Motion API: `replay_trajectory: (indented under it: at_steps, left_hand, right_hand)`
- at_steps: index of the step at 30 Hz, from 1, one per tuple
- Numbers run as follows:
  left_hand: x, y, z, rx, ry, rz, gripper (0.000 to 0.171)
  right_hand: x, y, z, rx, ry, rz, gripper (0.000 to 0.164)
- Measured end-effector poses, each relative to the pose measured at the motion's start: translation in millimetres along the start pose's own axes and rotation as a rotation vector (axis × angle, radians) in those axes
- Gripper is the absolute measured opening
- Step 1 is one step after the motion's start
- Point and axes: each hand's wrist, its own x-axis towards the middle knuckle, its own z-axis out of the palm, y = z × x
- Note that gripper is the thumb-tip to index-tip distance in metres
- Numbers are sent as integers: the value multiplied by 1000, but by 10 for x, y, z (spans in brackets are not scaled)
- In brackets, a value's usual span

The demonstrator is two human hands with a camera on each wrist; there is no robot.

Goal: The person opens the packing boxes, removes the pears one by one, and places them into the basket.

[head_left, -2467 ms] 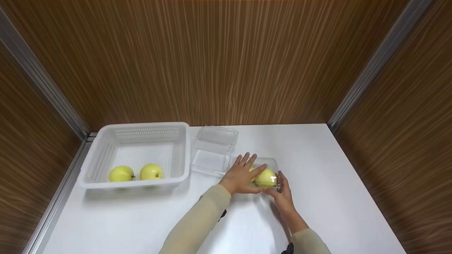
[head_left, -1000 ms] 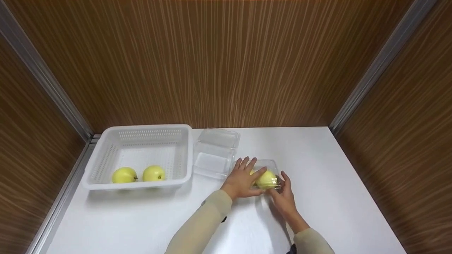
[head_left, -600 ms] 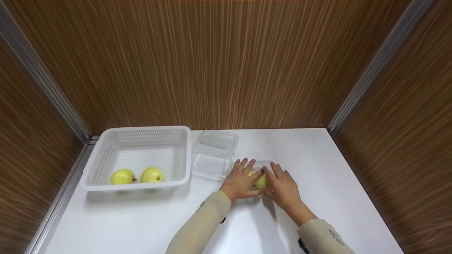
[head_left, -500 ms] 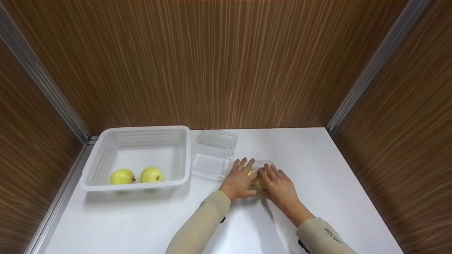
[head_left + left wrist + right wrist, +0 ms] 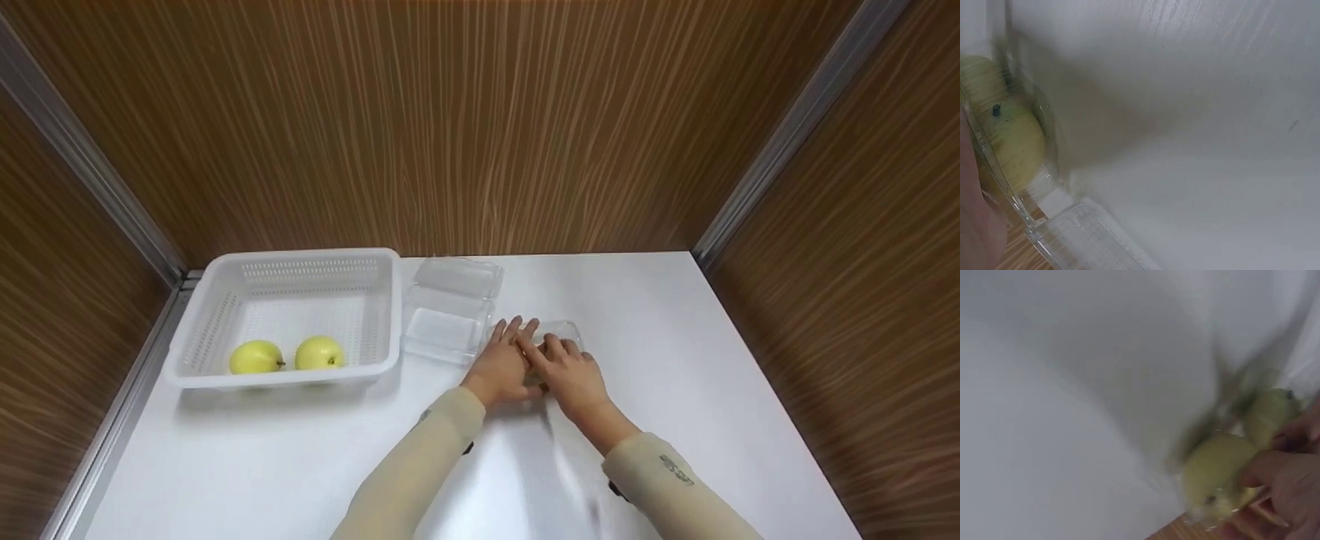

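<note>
A clear plastic clamshell box (image 5: pixel 562 328) stands on the white table with yellow-green apples inside, mostly covered by both hands in the head view. Two of its apples (image 5: pixel 1016 149) show through the plastic in the left wrist view. My left hand (image 5: pixel 498 369) lies on top of the box's left part, fingers straight and spread. Over its right part is my right hand (image 5: pixel 576 381), the index finger stretched across to the left hand's fingers and the other fingers bent. The blurred right wrist view shows the right thumb beside an apple (image 5: pixel 1216 467) in the box.
An empty clear clamshell box (image 5: pixel 450 311) stands unfolded behind and left of the hands. Further left is a white perforated basket (image 5: pixel 396 315) with two yellow-green apples (image 5: pixel 320 352) near its front wall. Wood-patterned panels (image 5: pixel 480 127) enclose the table at the back and sides.
My right hand has moved from the box's right side up onto its top and left toward the left hand, covering the apple that showed there. The left hand stays on the box.
</note>
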Motion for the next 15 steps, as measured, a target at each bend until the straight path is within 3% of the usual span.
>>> replay_trajectory:
  at_steps: [5, 9, 15]
  left_hand:
    - [5, -55, 30, 21, -44, -14, 89]
    - [12, -68, 28, 33, -32, -15, 89]
    - [18, -54, 26, 15, -35, -15, 91]
  right_hand:
    - [94, -33, -4, -49, -110, 52, 92]
    - [51, -6, 65, -87, -88, 33, 89]
    - [31, -16, 101, -126, -76, 13, 99]
